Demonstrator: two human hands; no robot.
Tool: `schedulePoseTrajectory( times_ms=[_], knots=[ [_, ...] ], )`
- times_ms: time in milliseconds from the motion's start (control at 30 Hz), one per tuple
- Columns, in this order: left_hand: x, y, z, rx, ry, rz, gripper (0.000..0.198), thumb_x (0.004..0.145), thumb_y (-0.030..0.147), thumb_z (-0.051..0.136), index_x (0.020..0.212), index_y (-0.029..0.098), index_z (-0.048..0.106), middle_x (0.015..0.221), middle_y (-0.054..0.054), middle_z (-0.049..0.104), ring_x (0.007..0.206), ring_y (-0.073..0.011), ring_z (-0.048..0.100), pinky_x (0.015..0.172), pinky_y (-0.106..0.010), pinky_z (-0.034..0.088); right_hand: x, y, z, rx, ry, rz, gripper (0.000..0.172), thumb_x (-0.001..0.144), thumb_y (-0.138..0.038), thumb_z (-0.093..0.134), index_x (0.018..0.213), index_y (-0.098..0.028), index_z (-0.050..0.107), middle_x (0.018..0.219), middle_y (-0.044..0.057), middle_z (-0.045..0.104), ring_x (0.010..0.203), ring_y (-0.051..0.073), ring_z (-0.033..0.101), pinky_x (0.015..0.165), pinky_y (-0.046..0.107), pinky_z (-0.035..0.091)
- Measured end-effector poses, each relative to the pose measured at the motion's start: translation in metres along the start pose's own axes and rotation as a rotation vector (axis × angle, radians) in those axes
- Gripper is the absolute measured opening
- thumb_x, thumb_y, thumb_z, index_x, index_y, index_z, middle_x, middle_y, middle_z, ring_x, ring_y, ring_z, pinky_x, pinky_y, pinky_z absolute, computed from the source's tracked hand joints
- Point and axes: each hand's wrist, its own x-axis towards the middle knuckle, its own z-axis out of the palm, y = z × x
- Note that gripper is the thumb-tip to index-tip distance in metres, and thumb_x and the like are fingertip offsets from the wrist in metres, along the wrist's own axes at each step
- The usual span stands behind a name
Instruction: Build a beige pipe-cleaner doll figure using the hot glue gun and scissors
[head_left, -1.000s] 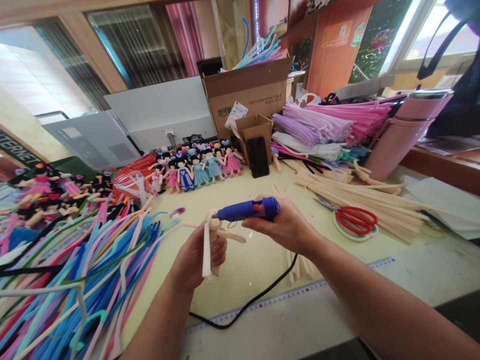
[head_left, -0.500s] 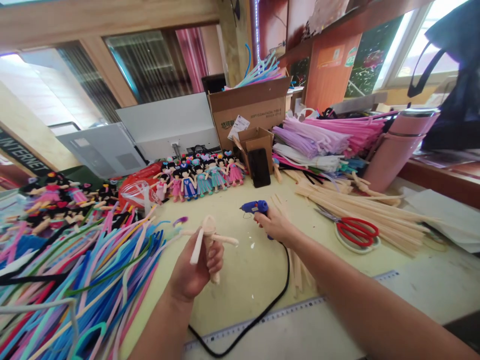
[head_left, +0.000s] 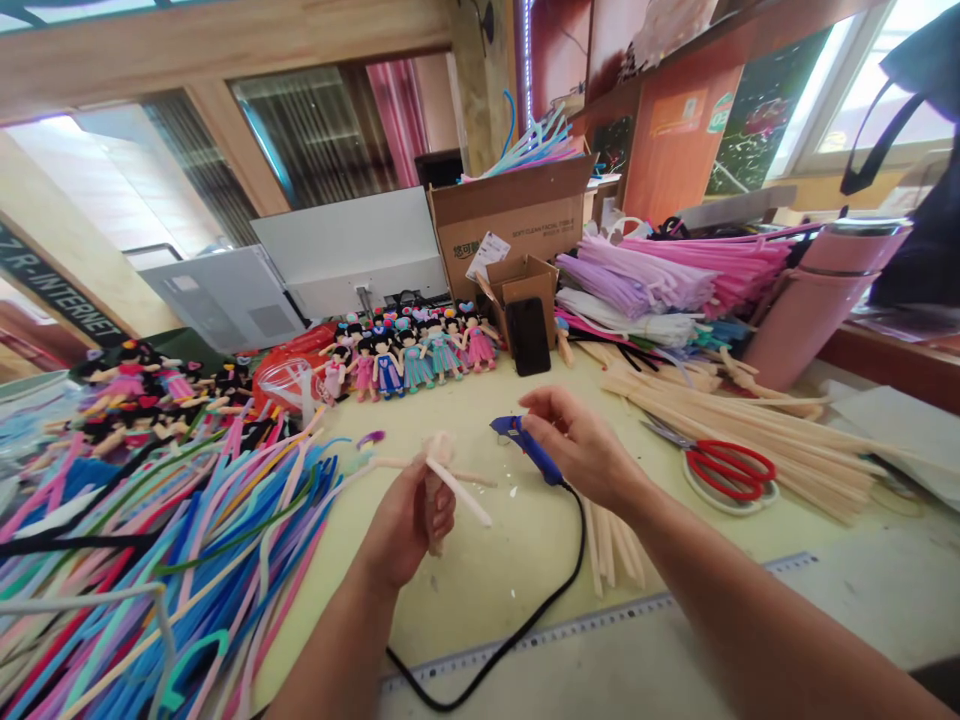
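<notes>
My left hand [head_left: 405, 525] is closed around a cream pipe-cleaner doll body [head_left: 437, 487], held upright above the yellow table [head_left: 487, 570]; one loose cream stem sticks out to the right. My right hand [head_left: 585, 450] hovers with fingers loosely apart just over the handle end of a blue glue gun [head_left: 525, 445]. The gun lies on the table, its nozzle pointing left, and its black cord [head_left: 551, 590] runs back toward me.
A big heap of coloured pipe cleaners [head_left: 150, 560] fills the left. Finished dolls [head_left: 412, 355] stand in a row at the back beside a cardboard box [head_left: 517, 215]. Red scissors [head_left: 727, 468] lie on cream stems [head_left: 750, 420] at right. A ruler [head_left: 600, 620] runs along the near edge.
My right hand took the glue gun off the doll body, laid it on the table to the right and loosened its grip. My left hand turned the doll body slightly.
</notes>
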Motion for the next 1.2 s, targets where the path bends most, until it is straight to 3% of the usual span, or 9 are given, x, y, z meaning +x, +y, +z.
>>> schedulePoseTrajectory(
  times_ms=[100, 200, 300, 433, 533, 633, 867, 1200],
  knots=[
    [0.002, -0.004, 0.0, 0.08, 0.028, 0.033, 0.04, 0.077, 0.05, 0.072, 0.072, 0.019, 0.047, 0.049, 0.008, 0.045, 0.038, -0.0044, 0.033, 0.037, -0.015, 0.027, -0.013, -0.025, 0.007, 0.334, -0.371, 0.1, 0.027, 0.09, -0.047, 0.054, 0.087, -0.02, 0.049, 0.075, 0.002, 0.065, 0.06, 0.012, 0.057, 0.055, 0.025, 0.044],
    [0.003, -0.007, 0.001, 0.141, 0.051, 0.054, 0.043, 0.075, 0.053, 0.073, 0.073, 0.02, 0.045, 0.051, 0.008, 0.048, 0.039, -0.0051, 0.038, 0.037, -0.016, 0.029, -0.022, -0.034, 0.017, 0.433, -0.479, 0.18, 0.035, 0.08, -0.046, 0.07, 0.082, -0.021, 0.045, 0.067, -0.004, 0.06, 0.054, 0.009, 0.053, 0.049, 0.021, 0.04],
    [0.002, -0.009, 0.003, 0.177, 0.077, 0.051, 0.045, 0.072, 0.053, 0.075, 0.073, 0.02, 0.044, 0.053, 0.008, 0.05, 0.039, -0.0047, 0.038, 0.037, -0.016, 0.029, -0.024, -0.03, 0.023, 0.377, -0.436, 0.219, 0.034, 0.072, -0.03, 0.077, 0.082, -0.022, 0.046, 0.063, -0.008, 0.054, 0.049, 0.007, 0.048, 0.045, 0.019, 0.036],
    [0.002, -0.008, 0.002, 0.171, 0.072, 0.001, 0.042, 0.074, 0.051, 0.073, 0.075, 0.02, 0.044, 0.053, 0.008, 0.05, 0.039, -0.0047, 0.035, 0.038, -0.016, 0.03, -0.021, -0.019, 0.026, 0.245, -0.365, 0.145, 0.016, 0.074, -0.017, 0.069, 0.084, -0.019, 0.057, 0.065, -0.005, 0.057, 0.058, 0.009, 0.052, 0.051, 0.02, 0.039],
    [0.002, -0.006, -0.001, 0.125, 0.023, -0.094, 0.035, 0.081, 0.048, 0.066, 0.076, 0.02, 0.046, 0.054, 0.007, 0.049, 0.04, -0.0056, 0.034, 0.038, -0.016, 0.028, -0.018, -0.013, 0.024, 0.212, -0.355, 0.11, 0.008, 0.079, -0.023, 0.068, 0.082, -0.017, 0.063, 0.063, -0.004, 0.058, 0.057, 0.009, 0.051, 0.051, 0.021, 0.039],
    [0.003, -0.004, -0.004, 0.093, -0.036, -0.146, 0.027, 0.084, 0.04, 0.061, 0.072, 0.019, 0.048, 0.055, 0.005, 0.047, 0.041, -0.0059, 0.033, 0.038, -0.017, 0.027, -0.015, -0.009, 0.023, 0.175, -0.347, 0.108, 0.014, 0.08, -0.029, 0.068, 0.08, -0.016, 0.066, 0.062, -0.003, 0.059, 0.055, 0.009, 0.051, 0.051, 0.022, 0.038],
    [0.002, -0.002, -0.007, 0.119, -0.103, -0.195, 0.033, 0.084, 0.03, 0.055, 0.055, 0.015, 0.049, 0.05, 0.004, 0.037, 0.041, -0.0048, 0.028, 0.038, -0.016, 0.024, -0.01, -0.005, 0.021, 0.062, -0.311, 0.129, 0.006, 0.078, -0.022, 0.066, 0.074, -0.017, 0.068, 0.06, -0.003, 0.059, 0.055, 0.01, 0.048, 0.051, 0.023, 0.036],
    [0.0, -0.001, -0.003, 0.044, -0.097, -0.17, 0.024, 0.081, 0.03, 0.064, 0.066, 0.015, 0.052, 0.058, 0.004, 0.048, 0.04, -0.0039, 0.033, 0.038, -0.015, 0.028, -0.008, -0.002, 0.022, -0.015, -0.243, 0.094, 0.007, 0.077, -0.018, 0.066, 0.071, -0.017, 0.068, 0.058, -0.004, 0.057, 0.054, 0.009, 0.044, 0.051, 0.022, 0.031]
  ],
)
